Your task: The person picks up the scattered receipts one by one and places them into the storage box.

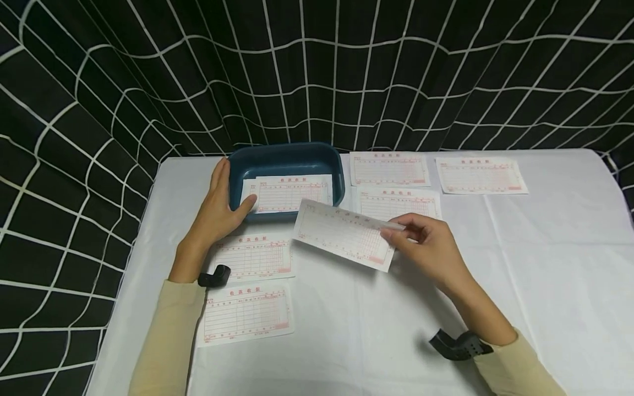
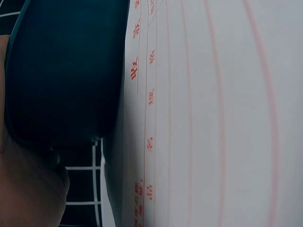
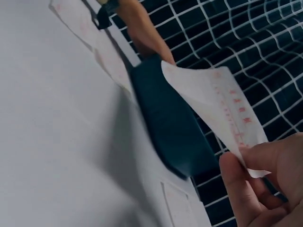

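the left grip keeps its fingers nearly straight and close together, thumb spread sideways; the right grip pinches between thumb and bent fingers; both sleeved forearms slant inward, wrists well apart

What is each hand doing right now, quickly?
Left hand: open, fingers fairly straight, touching the side of the blue tray.
Right hand: closed, pinching a printed paper slip by one end.
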Demonstrator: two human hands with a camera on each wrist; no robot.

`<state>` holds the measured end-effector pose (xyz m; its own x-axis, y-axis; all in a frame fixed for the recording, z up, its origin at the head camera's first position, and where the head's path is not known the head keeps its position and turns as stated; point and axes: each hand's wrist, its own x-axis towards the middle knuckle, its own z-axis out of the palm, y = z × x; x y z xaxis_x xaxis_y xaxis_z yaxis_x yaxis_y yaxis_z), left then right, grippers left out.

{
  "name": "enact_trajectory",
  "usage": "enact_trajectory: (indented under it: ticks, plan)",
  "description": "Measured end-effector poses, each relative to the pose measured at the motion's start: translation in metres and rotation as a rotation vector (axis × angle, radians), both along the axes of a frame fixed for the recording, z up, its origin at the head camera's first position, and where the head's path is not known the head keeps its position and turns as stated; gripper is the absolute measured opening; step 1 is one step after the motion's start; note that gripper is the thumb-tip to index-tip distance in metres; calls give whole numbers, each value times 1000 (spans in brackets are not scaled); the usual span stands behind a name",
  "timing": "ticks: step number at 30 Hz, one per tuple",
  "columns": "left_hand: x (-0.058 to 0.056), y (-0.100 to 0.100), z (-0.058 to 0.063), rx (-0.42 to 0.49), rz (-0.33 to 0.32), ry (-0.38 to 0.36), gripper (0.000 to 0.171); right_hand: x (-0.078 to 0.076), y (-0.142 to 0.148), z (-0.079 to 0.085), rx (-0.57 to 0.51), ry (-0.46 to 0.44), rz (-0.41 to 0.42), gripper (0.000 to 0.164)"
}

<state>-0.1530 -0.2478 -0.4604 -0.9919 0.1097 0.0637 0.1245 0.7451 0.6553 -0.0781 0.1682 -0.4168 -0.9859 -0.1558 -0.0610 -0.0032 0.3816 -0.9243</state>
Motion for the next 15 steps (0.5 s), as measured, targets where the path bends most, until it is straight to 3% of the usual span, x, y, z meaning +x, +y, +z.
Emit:
enact_trajectory:
  ticks: [6, 15]
  plan:
    - [2, 2, -3, 4, -4, -10, 101, -23, -7, 7, -40, -5, -13, 24]
    - [-1, 1, -1, -8, 0, 1, 101, -64, -33, 30, -17, 78, 17, 21]
